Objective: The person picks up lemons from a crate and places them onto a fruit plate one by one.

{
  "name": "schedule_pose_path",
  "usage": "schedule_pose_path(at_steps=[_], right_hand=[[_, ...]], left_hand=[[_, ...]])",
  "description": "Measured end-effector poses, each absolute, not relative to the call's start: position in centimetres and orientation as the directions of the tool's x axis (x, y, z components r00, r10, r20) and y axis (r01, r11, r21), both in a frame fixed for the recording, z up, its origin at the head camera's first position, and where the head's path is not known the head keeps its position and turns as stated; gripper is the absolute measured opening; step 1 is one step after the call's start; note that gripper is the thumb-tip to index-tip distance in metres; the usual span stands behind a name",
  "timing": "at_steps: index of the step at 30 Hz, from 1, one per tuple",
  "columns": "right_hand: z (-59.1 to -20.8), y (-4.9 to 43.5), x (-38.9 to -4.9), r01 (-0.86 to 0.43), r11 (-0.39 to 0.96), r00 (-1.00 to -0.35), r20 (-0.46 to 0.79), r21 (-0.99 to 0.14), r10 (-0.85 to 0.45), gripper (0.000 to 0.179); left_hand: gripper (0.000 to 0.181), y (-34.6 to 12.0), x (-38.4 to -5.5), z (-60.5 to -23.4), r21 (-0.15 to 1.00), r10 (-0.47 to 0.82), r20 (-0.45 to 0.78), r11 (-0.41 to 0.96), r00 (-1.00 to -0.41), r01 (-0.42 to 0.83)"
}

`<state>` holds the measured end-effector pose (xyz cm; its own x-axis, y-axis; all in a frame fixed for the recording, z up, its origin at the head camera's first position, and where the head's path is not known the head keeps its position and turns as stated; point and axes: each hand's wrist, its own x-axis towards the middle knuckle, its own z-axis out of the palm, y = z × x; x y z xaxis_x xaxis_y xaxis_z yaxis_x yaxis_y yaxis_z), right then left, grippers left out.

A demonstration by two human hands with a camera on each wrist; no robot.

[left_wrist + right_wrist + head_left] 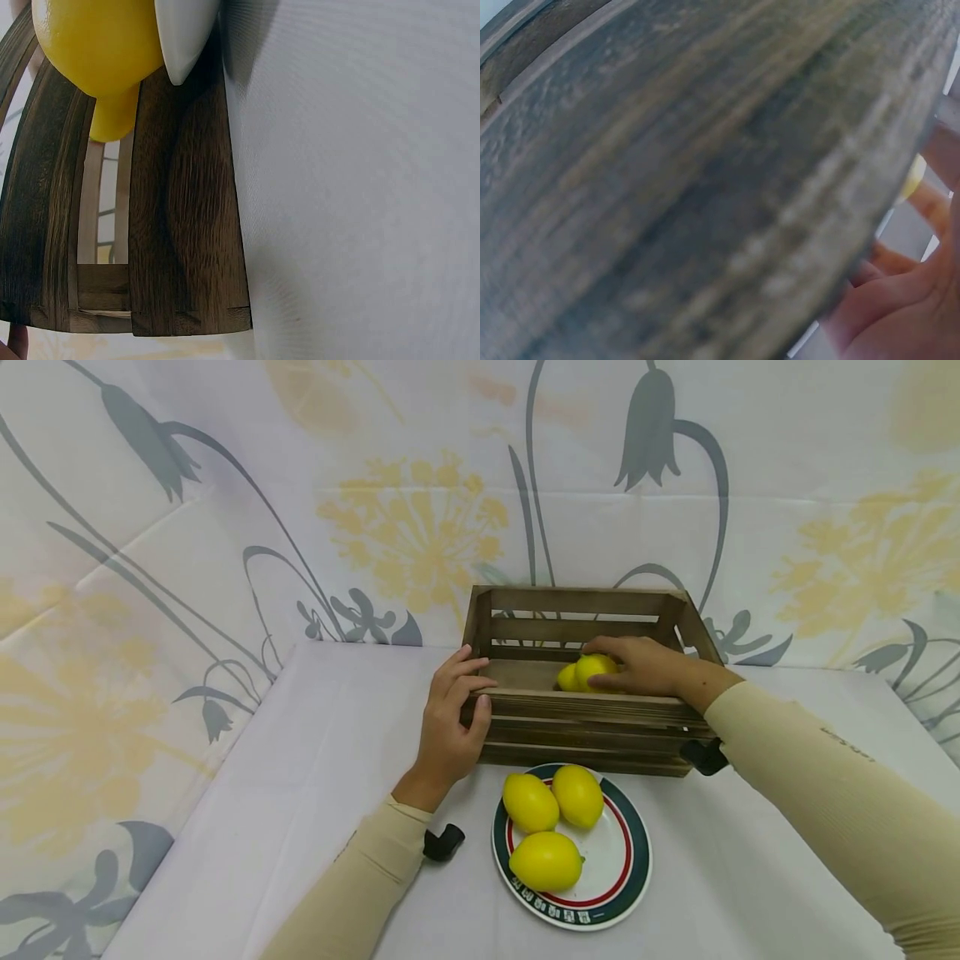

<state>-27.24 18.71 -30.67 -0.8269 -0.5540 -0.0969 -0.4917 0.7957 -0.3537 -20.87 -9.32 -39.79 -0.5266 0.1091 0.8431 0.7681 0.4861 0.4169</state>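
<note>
My right hand [641, 667] reaches over the front of a brown slatted wooden crate [585, 718] and grips a yellow lemon [594, 667] inside it. Left of that fruit, touching or nearly so, lies another lemon [567, 678]. At the crate's left front corner my left hand [450, 718] holds the rim, fingers over the top and thumb against the front slat. Fingers of the right hand [900, 300] show past a blurred slat in the right wrist view, with a sliver of yellow beyond.
Before the crate, a white plate [607, 868] with a green and red border carries three lemons [546, 862]. A white cloth [337, 718] covers the table. Behind stands a flower-patterned fabric backdrop [420, 527].
</note>
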Motion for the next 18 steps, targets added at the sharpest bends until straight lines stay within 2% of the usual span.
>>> schedule_pose_path(at_steps=[13, 18], right_hand=[[-30.37, 18.75, -26.94, -0.475, 0.807, -0.852, -0.045, -0.352, -0.521, 0.050], [-30.06, 18.69, -26.84, -0.473, 0.812, -0.871, 0.039, -0.341, -0.491, 0.050]], left_hand=[[0.020, -9.25, -20.85, -39.82, 0.412, 0.107, 0.847, 0.487, -0.520, 0.770], [0.020, -9.29, -20.82, -39.78, 0.414, 0.109, 0.846, 0.485, -0.523, 0.770]])
